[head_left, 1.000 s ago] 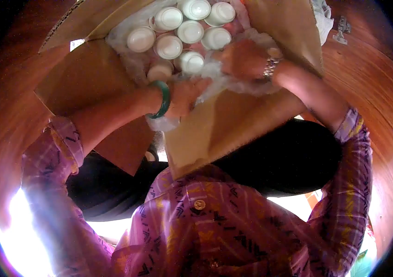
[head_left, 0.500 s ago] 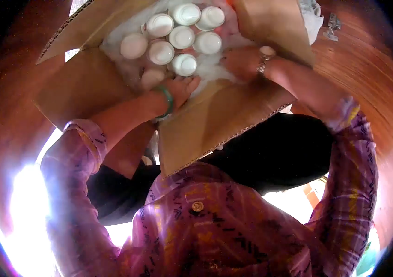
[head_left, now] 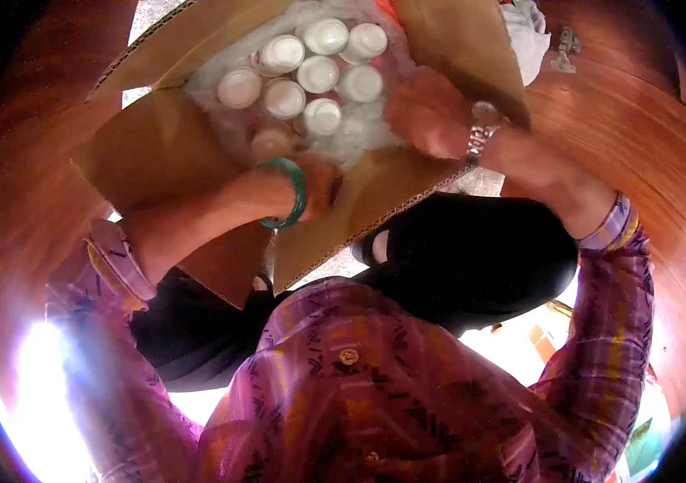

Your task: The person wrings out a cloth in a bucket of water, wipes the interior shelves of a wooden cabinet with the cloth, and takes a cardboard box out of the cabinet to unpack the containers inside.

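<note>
An open cardboard box (head_left: 158,145) holds several white-lidded jars (head_left: 317,74) standing upright in a cluster, with fluffy white wadding (head_left: 367,129) packed round them. My left hand (head_left: 320,183), a green bangle at its wrist, reaches in at the near side, by the nearest jar (head_left: 272,142) and the near flap (head_left: 359,201). Its fingers point down and are mostly hidden. On the right side, my right hand (head_left: 427,117), with a metal watch, is curled against the wadding beside the jars. Its fingertips are blurred and out of sight.
Flaps of the box stand spread outward on all sides. A white plastic bag (head_left: 525,40) lies past the right flap, near a metal latch (head_left: 567,50) on the brown wooden surface (head_left: 617,105). My dark-trousered legs (head_left: 472,266) are below the box.
Both hands have come slightly nearer to me; the right hand now looks more curled. My left hand has moved from beside the jars to the near flap. The box appears shifted a little.
</note>
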